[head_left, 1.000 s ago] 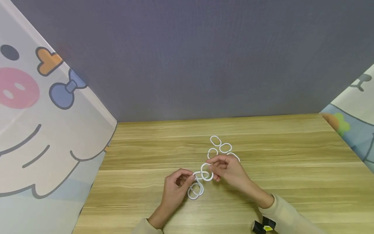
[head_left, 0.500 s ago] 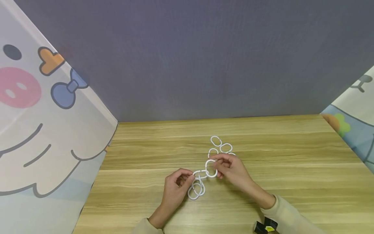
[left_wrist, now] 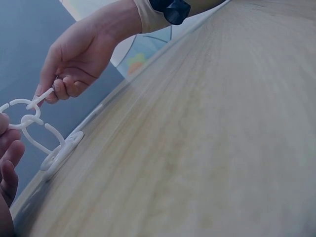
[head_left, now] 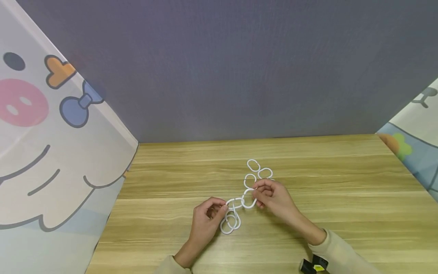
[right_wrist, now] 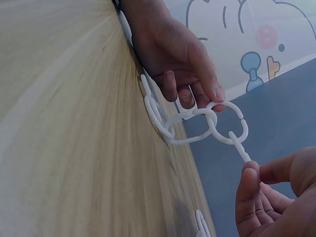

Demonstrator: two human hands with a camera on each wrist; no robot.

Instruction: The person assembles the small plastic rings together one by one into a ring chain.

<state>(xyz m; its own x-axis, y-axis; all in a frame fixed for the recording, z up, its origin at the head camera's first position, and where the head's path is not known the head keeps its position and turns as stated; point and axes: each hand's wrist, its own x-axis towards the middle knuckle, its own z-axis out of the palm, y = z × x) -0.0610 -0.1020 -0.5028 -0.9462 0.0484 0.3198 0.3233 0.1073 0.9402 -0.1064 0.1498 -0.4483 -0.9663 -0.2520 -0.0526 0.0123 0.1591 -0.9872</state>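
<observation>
Between thumb and index finger, my left hand [head_left: 207,217] pinches a white oval ring [head_left: 234,207] with a small gap in its side. Linked through it on the right is another white ring [right_wrist: 239,145], whose far end my right hand [head_left: 273,198] pinches. Both pinched rings are held off the tabletop. From the left hand's ring hangs a further ring [right_wrist: 190,143], joined to more white ring at its lower end on the table. In the right wrist view, the left hand [right_wrist: 180,59] is above and the right hand [right_wrist: 281,197] lower right.
Loose white rings lie beyond my right hand: a far one [head_left: 253,165], a right one [head_left: 265,173] and a nearer one [head_left: 250,180]. Another is mostly hidden behind that hand. A grey panel [head_left: 239,76] borders the wooden table [head_left: 164,171]; a black device [head_left: 313,265] sits by my right sleeve.
My right hand has shifted slightly right with its ring, drawing it out toward the end of the left hand's ring. My left hand has stayed almost still, and the hanging ring has swung slightly.
</observation>
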